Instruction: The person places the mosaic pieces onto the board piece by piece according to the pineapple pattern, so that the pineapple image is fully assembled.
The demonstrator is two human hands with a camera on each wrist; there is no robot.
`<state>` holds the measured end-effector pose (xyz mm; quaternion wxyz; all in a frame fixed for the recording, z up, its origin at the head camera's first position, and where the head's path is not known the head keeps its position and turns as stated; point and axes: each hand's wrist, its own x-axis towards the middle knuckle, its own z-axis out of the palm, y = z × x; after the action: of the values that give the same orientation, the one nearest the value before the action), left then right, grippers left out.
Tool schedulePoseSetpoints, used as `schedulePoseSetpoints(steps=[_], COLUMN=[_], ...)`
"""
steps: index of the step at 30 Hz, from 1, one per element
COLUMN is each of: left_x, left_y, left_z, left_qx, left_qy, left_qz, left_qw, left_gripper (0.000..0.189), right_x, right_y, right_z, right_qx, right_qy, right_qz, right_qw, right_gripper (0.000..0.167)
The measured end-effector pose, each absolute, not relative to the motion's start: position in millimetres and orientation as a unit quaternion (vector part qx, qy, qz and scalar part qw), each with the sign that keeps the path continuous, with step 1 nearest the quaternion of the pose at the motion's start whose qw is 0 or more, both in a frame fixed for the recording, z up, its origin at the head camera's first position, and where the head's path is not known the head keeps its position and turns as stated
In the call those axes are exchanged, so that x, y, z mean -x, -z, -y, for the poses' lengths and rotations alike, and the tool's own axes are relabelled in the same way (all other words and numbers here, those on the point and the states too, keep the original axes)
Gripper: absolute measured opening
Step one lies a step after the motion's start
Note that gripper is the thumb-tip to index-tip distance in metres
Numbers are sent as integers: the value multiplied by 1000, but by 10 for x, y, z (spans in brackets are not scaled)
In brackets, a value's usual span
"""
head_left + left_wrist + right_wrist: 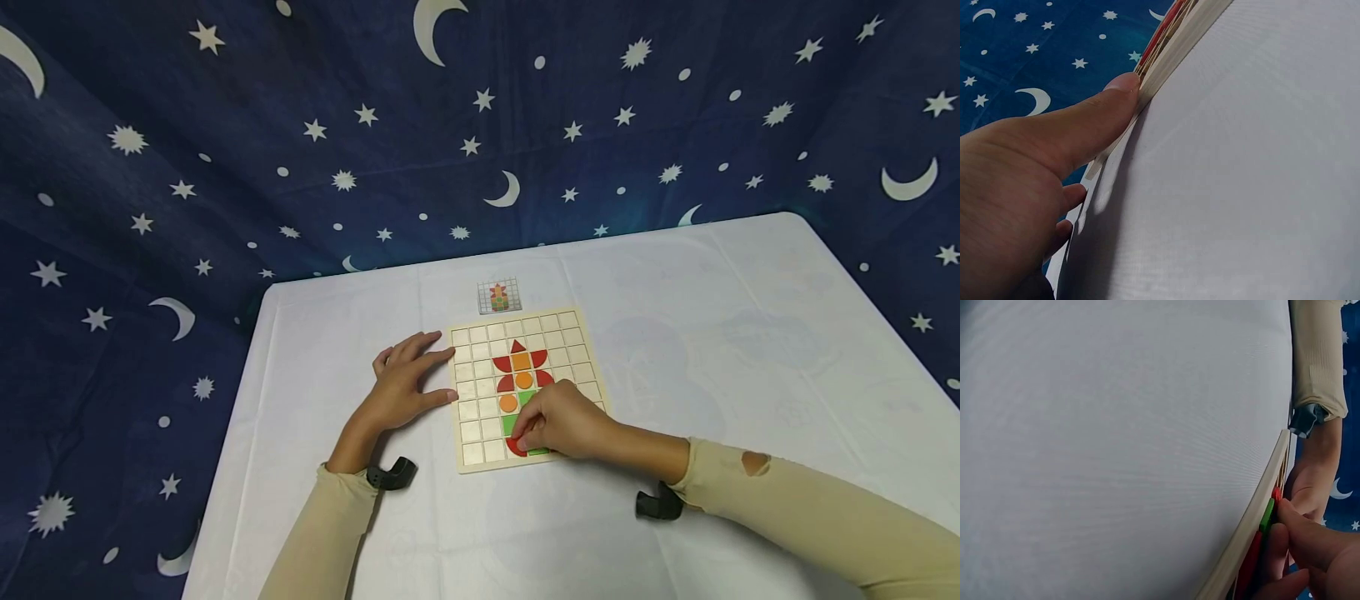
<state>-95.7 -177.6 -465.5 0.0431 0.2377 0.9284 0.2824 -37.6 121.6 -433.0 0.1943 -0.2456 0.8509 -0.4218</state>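
Note:
A wooden grid board [470, 409] lies on the table, with flat coloured pieces set in its squares. Spread along its left side, my left hand [401, 387] touches the edge with the thumb [1100, 115] and a fingertip. My right hand [566, 421] reaches over the lower part of the board and pinches a red quarter-circle piece [514, 448] at the bottom row. Close by are a green piece [510, 426] and an orange circle [508, 403]. Higher up sit an orange square [521, 362] and a red triangle [517, 346]. My right hand hides some lower pieces.
Beyond the board's top edge lies a small pattern card [498, 296] with a coloured figure on a grid. The table [712, 333] wears a white cloth. Behind it hangs a dark blue curtain [420, 200] with moons and stars.

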Motion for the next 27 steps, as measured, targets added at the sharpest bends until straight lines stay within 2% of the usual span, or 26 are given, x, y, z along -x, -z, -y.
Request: schedulePoseSetpoints(steps=[12,21,27], left_x=[959,964,979], left_y=[4663,4679,4673], left_z=[1780,1785,1781], left_qx=[-236,-236,-236], left_qy=[-281,-283,-281], left_qz=[-929,-929,-929], left_qw=[44,45,47], left_gripper=[72,71,72], right_x=[363,416,560], right_y=[4349,4304,4118], right_z=[-1195,-1310,-1633], right_qx=[284,261,228], right_qy=[373,394,397], right_qz=[-872,-869,-885], right_qw=[143,148,85], right_gripper=[15,11,10])
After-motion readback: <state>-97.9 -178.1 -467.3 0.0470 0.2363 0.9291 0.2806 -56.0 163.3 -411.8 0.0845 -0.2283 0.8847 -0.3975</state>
